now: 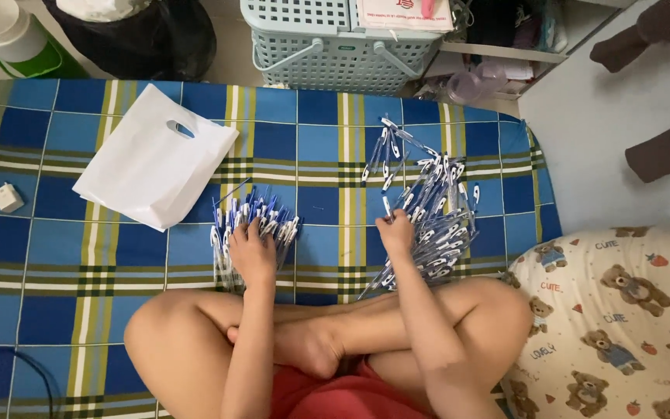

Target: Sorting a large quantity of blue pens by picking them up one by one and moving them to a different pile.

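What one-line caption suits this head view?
Seated cross-legged, left hand grips a pen bundle while right hand reaches a loose pen pile.

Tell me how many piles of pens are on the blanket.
2: a gathered bunch of pens under the left hand, and a loose pile of pens at the right hand.

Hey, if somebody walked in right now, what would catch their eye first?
Two heaps of blue-and-white pens on the blue plaid mat: a gathered bunch under the left hand, and a looser spread that the right hand touches. A white plastic bag lies flat to the left, below a pale basket.
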